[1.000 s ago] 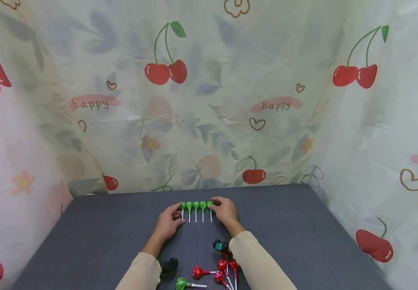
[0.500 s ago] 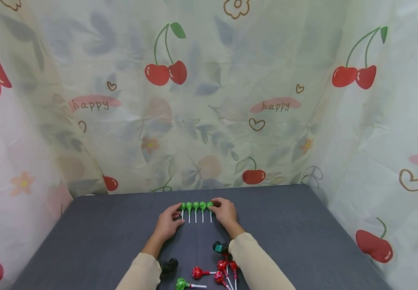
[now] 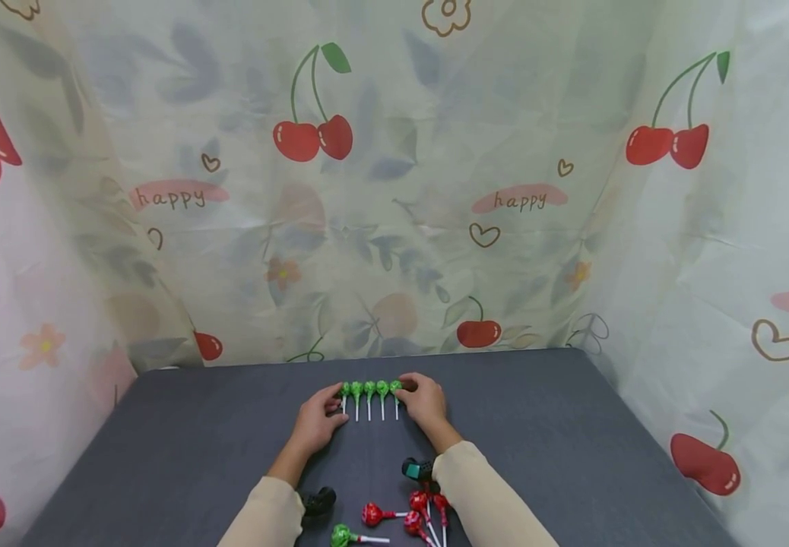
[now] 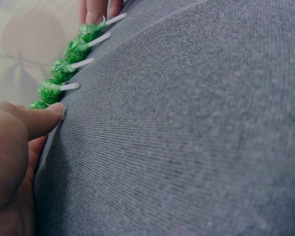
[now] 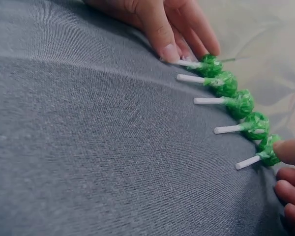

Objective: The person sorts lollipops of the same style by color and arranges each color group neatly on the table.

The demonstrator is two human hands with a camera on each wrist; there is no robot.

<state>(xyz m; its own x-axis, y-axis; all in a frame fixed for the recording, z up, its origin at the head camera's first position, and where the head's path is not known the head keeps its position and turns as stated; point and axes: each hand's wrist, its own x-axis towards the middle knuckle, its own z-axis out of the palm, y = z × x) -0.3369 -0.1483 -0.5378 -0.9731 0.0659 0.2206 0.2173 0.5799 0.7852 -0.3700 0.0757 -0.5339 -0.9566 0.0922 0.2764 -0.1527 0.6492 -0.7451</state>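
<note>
Several green-wrapped lollipops (image 3: pixel 370 389) lie side by side in a row on the dark grey cloth, heads at the far side, white sticks pointing nearer. My left hand (image 3: pixel 318 419) is at the row's left end, its thumb (image 5: pixel 170 52) on the stick of the leftmost green lollipop (image 5: pixel 211 66) and a finger by its head. At the other end my right hand (image 3: pixel 425 399) holds the head of the rightmost green lollipop (image 5: pixel 268 151) between thumb and fingers. In the left wrist view, the left thumb partly covers the nearest lollipop.
Nearer the body lie a loose green lollipop (image 3: pixel 343 535) and several red lollipops (image 3: pixel 372 514), some crossing each other beside the right sleeve (image 3: pixel 486 490). A printed curtain (image 3: pixel 394 228) stands behind the table (image 3: pixel 196 441) and at both sides.
</note>
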